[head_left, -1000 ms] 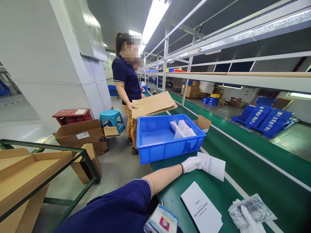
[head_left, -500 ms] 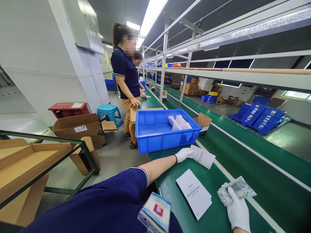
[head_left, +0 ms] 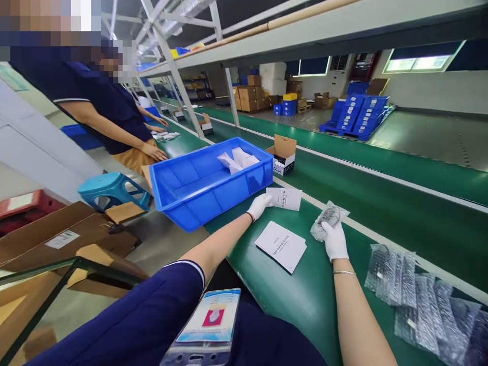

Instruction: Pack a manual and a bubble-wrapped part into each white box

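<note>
My left hand (head_left: 261, 205), in a white glove, grips the edge of a white printed booklet (head_left: 286, 199) just above the green belt, close to the blue bin. In my gloved right hand (head_left: 334, 239) is a bubble-wrap packet (head_left: 326, 219), pinched under the thumb; its contents look dark and coiled but are not clear. Between my hands and nearer to me lies a stack of white booklets (head_left: 281, 246) with printed covers. Several more bubble-wrapped packets (head_left: 423, 300) lie in an overlapping row to the right of my right forearm.
A blue plastic bin (head_left: 213, 198) with white papers inside stands ahead on the left. Behind it, an open cardboard box (head_left: 284, 155) sits on the green conveyor (head_left: 366, 203). A co-worker (head_left: 110, 117) stands beyond the bin. Metal posts and a shelf (head_left: 305, 38) run overhead.
My view has turned to the right, bringing the row of wrapped packets into sight. The booklet and the packet are still in my hands.
</note>
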Motion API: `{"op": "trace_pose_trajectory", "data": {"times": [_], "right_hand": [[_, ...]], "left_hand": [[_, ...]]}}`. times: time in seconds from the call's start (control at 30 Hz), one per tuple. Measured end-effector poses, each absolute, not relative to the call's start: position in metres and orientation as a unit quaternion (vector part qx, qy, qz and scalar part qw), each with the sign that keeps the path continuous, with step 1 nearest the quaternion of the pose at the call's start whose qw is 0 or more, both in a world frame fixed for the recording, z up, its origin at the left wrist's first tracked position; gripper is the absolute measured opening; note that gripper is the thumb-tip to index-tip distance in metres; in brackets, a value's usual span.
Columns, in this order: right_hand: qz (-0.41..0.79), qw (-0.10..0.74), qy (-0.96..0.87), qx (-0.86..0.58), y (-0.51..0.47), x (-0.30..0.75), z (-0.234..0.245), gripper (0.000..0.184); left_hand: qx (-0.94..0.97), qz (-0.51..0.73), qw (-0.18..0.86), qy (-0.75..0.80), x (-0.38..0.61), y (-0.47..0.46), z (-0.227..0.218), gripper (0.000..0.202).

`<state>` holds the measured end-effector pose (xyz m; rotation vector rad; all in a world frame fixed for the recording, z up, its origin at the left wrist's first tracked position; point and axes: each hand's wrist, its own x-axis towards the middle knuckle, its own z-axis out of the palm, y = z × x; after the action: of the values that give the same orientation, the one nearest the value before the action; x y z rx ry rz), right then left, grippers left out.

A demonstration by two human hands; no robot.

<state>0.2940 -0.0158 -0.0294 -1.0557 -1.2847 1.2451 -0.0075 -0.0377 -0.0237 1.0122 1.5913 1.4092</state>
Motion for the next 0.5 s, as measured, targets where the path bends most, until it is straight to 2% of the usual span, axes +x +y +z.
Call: {"op": "trace_pose_trajectory", "data": {"times": [0.23, 0.4, 0.5], "right_hand": [[0.461, 0.445, -0.565, -0.52, -0.026, 0.297, -0.007, 0.079], [0.384, 0.407, -0.575, -0.597, -0.033, 0.298, 0.004, 0.072], [0.321, 0.415, -0.603, -0.6, -0.041, 0.302, 0.013, 0.064]], "left_hand": [[0.401, 0.556, 0.387, 0.616, -0.005, -0.046, -0.02, 0.036], [0.406, 0.555, 0.41, 0.599, -0.007, -0.047, -0.019, 0.03], [0.431, 0.539, 0.411, 0.597, -0.008, -0.055, -0.009, 0.023]]}}
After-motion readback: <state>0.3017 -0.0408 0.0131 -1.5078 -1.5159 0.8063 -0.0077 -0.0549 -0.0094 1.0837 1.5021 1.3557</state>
